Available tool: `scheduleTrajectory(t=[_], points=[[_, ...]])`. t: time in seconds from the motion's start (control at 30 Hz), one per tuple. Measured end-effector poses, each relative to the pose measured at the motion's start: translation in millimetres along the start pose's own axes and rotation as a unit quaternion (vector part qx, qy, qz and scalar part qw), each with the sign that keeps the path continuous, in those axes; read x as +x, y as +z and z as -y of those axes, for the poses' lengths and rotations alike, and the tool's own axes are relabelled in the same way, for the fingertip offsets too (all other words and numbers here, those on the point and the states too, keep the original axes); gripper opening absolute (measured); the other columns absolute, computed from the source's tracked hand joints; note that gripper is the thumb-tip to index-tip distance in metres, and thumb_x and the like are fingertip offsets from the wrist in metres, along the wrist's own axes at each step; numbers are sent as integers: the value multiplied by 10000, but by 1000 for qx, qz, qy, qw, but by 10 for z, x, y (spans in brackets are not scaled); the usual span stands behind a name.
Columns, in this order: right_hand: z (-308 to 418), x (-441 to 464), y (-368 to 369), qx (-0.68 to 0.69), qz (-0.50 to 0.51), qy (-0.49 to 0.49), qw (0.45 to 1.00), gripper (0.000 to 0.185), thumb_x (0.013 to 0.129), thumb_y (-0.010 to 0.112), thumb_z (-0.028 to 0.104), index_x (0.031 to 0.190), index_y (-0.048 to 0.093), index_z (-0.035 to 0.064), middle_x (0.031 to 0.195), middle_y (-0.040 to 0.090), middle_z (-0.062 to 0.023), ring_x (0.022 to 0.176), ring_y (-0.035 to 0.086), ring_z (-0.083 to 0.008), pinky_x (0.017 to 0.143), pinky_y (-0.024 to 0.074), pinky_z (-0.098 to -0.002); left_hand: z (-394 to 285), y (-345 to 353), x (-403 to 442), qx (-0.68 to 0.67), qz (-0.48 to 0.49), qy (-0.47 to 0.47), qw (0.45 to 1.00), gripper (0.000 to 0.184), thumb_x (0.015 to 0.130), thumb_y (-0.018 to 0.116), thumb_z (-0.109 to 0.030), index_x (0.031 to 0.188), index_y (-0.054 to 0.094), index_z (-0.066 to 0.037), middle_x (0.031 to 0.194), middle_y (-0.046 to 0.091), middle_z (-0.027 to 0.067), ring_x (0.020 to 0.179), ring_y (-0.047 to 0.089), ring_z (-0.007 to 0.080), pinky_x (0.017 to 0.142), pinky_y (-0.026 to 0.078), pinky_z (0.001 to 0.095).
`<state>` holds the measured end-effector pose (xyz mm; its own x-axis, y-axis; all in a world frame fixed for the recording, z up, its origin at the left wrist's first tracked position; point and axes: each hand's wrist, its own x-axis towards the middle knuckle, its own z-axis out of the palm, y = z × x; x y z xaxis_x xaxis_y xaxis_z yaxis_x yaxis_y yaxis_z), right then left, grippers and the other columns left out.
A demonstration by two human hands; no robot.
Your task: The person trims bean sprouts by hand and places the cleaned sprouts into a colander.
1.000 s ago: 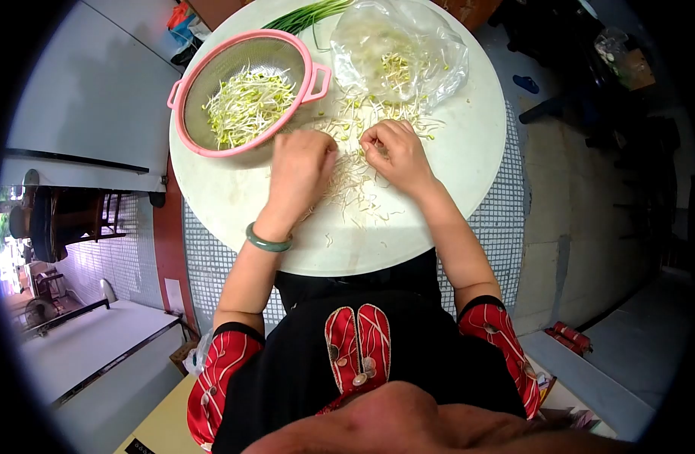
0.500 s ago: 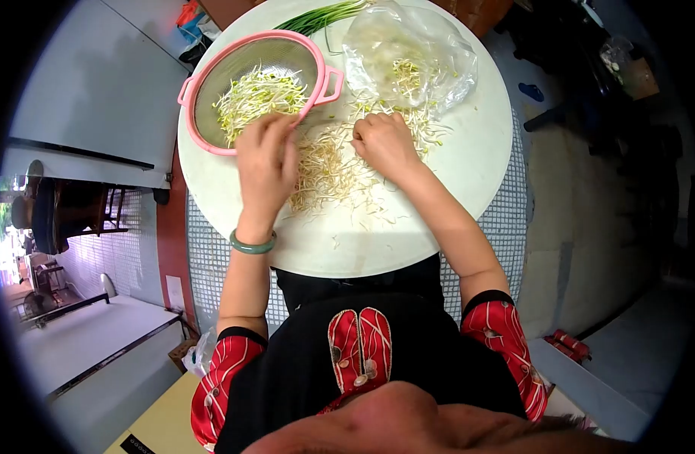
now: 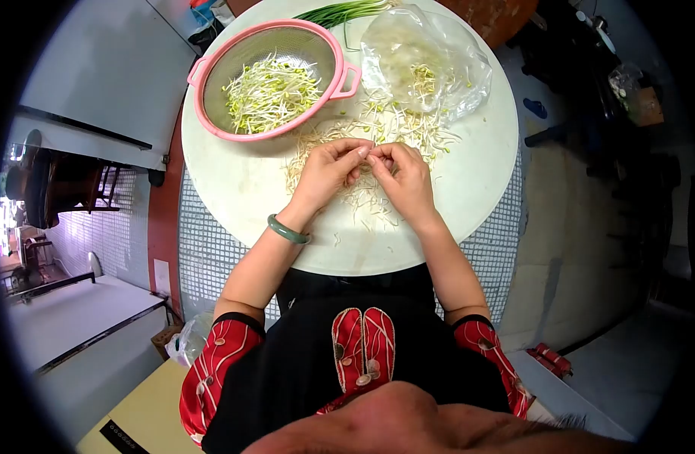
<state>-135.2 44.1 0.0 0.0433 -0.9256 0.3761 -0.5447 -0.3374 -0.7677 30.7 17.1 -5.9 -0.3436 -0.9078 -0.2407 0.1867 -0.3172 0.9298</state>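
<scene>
Bean sprouts (image 3: 430,133) lie loose on the round table (image 3: 468,193) just beyond the right hand (image 3: 409,181), and from my end I see them reaching up to the clear plastic bag (image 3: 408,49), which has more inside. The left hand (image 3: 326,174), a green bangle (image 3: 287,229) at its wrist, meets the right over the near side of the litter, fingertips together. I read both hands as pinched narrow, thumb to finger; I cannot tell whether a sprout is caught between them. Thin pale strands (image 3: 368,207) are scattered below and between my view of the two hands. Ahead of the left hand and off to its left, apart from its fingers, the pink-rimmed colander (image 3: 249,57) holds a heap of sprouts.
</scene>
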Motion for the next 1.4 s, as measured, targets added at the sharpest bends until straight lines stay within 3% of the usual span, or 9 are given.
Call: scheduleTrajectory(t=[0.2,0.3,0.43,0.87,0.97,1.03,1.1,1.23,1.4], points=[[-36,-64,-95,23,30,-19,999,139,832,717,116,964,701,72,832,670,-50,793,625,-230,772,460,-347,116,-92,18,-70,29,-35,997,120,946,649,-116,995,657,-7,816,624,-3,643,527,55,570,432,192],[-21,43,-143,-21,-17,-109,994,129,814,725,101,941,712,86,889,667,-30,862,621,-234,782,468,-356,128,-105,-11,-34,45,-49,997,96,947,643,-107,971,646,-15,789,599,-9,633,518,59,564,419,196],[-88,101,-228,-120,35,-211,969,147,778,746,92,921,714,109,871,645,-18,842,601,-216,771,452,-348,79,-94,-67,16,47,-42,998,95,946,644,-108,957,641,-14,776,581,-15,616,487,53,553,390,196],[-142,72,-210,-130,60,-188,972,109,784,732,116,861,663,79,850,646,-47,830,604,-240,793,443,-369,13,-113,-144,193,37,21,980,107,915,654,-106,942,664,-2,717,586,-22,606,491,50,538,398,221],[-201,116,-211,-128,85,-180,972,101,806,720,152,848,657,85,841,645,-50,825,609,-241,795,440,-377,-334,-171,-268,350,-58,273,894,94,884,668,-70,955,665,-10,775,626,45,620,546,123,571,443,265],[-162,161,-167,-112,100,-177,973,100,814,716,175,809,656,95,822,639,-47,821,611,-236,796,431,-379,-634,-312,-270,438,-140,332,824,121,856,682,-51,974,668,-26,861,642,107,675,601,208,610,479,313],[-260,266,-71,-128,77,-126,981,109,829,706,193,816,664,93,816,650,-55,836,621,-241,800,430,-383,-853,-423,-214,500,-197,326,778,162,865,668,-3,1027,668,-18,886,644,96,739,604,176,634,467,286],[-407,542,97,-233,62,-76,967,127,849,688,220,839,690,94,821,676,-75,858,637,-254,805,427,-389,-807,-679,-48,622,-223,375,650,247,864,671,-59,1110,650,-55,938,659,89,864,606,252,789,456,358],[-461,605,184,-285,123,-45,950,114,813,707,214,845,706,105,831,689,-76,843,643,-252,801,425,-397,-682,-526,-212,553,-247,438,664,208,814,705,-73,1018,684,-108,968,633,44,908,567,241,819,399,373]])
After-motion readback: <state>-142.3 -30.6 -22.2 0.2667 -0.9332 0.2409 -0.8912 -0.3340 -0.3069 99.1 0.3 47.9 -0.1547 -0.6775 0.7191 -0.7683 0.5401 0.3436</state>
